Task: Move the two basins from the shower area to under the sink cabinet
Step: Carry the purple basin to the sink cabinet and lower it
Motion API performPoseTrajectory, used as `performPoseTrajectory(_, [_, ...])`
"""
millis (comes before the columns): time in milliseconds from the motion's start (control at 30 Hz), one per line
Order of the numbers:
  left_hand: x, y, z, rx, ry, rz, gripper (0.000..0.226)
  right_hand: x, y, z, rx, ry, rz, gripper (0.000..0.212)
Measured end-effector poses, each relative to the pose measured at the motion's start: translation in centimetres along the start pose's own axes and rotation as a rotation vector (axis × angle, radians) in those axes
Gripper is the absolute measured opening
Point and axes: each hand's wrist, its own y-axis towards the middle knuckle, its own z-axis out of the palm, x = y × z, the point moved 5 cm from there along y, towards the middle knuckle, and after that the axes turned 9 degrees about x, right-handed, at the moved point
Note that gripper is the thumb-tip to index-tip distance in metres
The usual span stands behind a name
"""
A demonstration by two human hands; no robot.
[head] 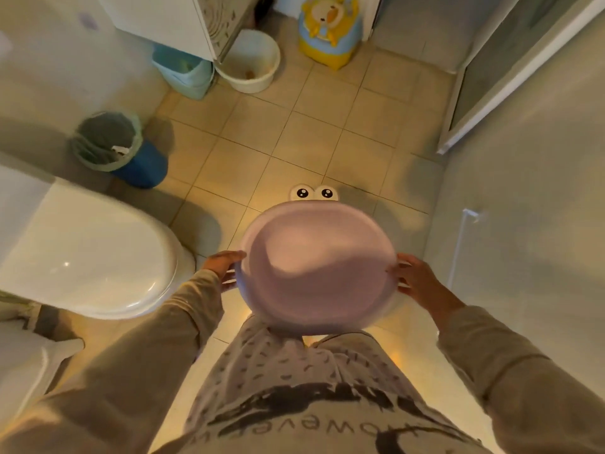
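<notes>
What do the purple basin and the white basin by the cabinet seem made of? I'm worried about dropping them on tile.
Purple basin: likely moulded plastic, smooth satin finish, soft sheen, thin rolled rim, cartoon eyes moulded on. White basin: probably plastic too, glossy, thin even wall; too blurred to be certain.

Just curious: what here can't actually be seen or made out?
- Floor below the purple basin: hidden by it, head view.
- White basin: far rim hidden by the cabinet.
- Shirt lettering: cut off at the bottom edge.
- Left hand fingertips: tucked under the basin.
</notes>
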Motion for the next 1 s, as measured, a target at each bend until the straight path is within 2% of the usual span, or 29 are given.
performPoseTrajectory(33, [-1.5, 0.8, 0.6, 0.000, 0.008, 0.000, 0.005, 0.9, 0.7, -0.4, -0.008, 0.011, 0.007, 0.054])
performPoseTrajectory(167, [-8.7, 4.1, 3.0, 0.006, 0.066, 0.021, 0.020, 5.7, 4.3, -1.8, -0.030, 0.040, 0.014, 0.057])
performPoseTrajectory(300, [-16.8, 6.6, 4.9, 0.013, 0.067, 0.033, 0.005, 11.9, 7.6, -2.5, -0.067, 0.084, 0.002, 0.057])
performPoseTrajectory(433, [-24.5, 8.0, 6.3, 0.030, 0.086, 0.030, 0.016, 17.9, 10.4, -2.6, -0.074, 0.124, -0.016, 0.061])
performPoseTrajectory(633, [-35.4, 10.8, 8.5, 0.013, 0.199, 0.066, 0.003, 23.8, 13.9, -2.7, -0.052, 0.175, -0.004, 0.057])
performPoseTrajectory(767, [-39.8, 13.1, 10.4, 0.040, 0.221, 0.086, 0.014, 27.0, 16.6, -3.9, -0.061, 0.214, -0.009, 0.055])
performPoseTrajectory(1000, [-45.5, 17.2, 15.0, 0.022, 0.179, 0.051, 0.015, 35.1, 23.6, -9.1, 0.001, 0.134, -0.009, 0.055])
